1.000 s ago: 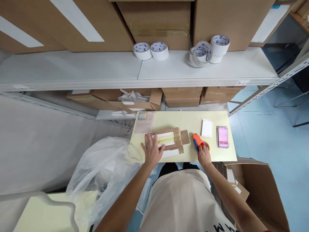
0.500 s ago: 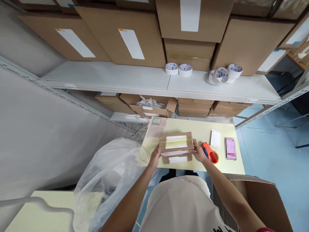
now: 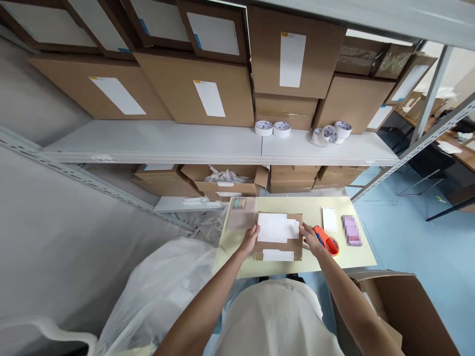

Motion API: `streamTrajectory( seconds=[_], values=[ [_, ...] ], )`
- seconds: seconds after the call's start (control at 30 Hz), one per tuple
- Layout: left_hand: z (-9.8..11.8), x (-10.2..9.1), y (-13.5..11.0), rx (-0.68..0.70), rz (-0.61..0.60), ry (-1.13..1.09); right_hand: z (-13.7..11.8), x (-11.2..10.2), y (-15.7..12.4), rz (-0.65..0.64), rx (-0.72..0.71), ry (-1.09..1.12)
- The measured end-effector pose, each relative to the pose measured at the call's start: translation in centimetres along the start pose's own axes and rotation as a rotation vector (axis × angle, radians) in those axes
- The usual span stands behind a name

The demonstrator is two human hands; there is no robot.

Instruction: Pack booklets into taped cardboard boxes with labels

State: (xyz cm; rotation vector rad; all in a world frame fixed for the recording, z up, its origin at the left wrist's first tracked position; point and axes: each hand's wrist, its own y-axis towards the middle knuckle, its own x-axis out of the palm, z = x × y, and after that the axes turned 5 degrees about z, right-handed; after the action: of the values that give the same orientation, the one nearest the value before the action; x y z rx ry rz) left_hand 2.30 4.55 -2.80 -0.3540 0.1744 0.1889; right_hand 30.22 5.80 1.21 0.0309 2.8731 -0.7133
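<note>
A flat brown cardboard parcel (image 3: 278, 244) with white labels on top lies on a pale yellow table (image 3: 345, 257). My left hand (image 3: 251, 233) grips its left edge, fingers curled onto it. On the opposite edge my right hand (image 3: 308, 234) holds the parcel the same way. An orange tape dispenser (image 3: 326, 240) lies just right of my right hand. Further right are a white pad (image 3: 329, 218) and a pink item (image 3: 351, 230).
White shelves (image 3: 156, 143) carry big cardboard boxes and several tape rolls (image 3: 273, 128). Open boxes sit on the lower shelf behind the table. A large clear plastic bag (image 3: 163, 296) is at my left, an open cardboard box (image 3: 404, 311) at my right.
My right hand left the tape dispenser and joined the left on the parcel. The parcel was turned over, so a large white label now faces up. My view tilted upward.
</note>
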Motion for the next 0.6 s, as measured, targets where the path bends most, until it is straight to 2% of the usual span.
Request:
streamTrajectory(
  seconds=[0.17,0.27,0.37,0.47,0.6],
  values=[
    [-2.6,-1.7,-0.3,-0.054,-0.067,0.025,2.3,-0.7,-1.4,0.032,-0.051,-0.048],
    [-4.8,-3.1,-1.8,-0.066,-0.155,0.025,5.4,-1.4,-2.8,0.031,-0.155,-0.164],
    [-6.5,-3.4,-3.3,-0.052,-0.237,0.021,8.5,-1.4,-4.1,-0.023,-0.235,-0.281],
    [-6.3,-2.6,-3.9,0.025,-0.234,-0.042,9.5,-0.5,-4.5,-0.039,-0.269,-0.316],
    [-3.7,-1.9,-3.7,0.135,-0.145,-0.051,6.6,0.4,-4.9,0.079,-0.35,-0.252]
  ],
)
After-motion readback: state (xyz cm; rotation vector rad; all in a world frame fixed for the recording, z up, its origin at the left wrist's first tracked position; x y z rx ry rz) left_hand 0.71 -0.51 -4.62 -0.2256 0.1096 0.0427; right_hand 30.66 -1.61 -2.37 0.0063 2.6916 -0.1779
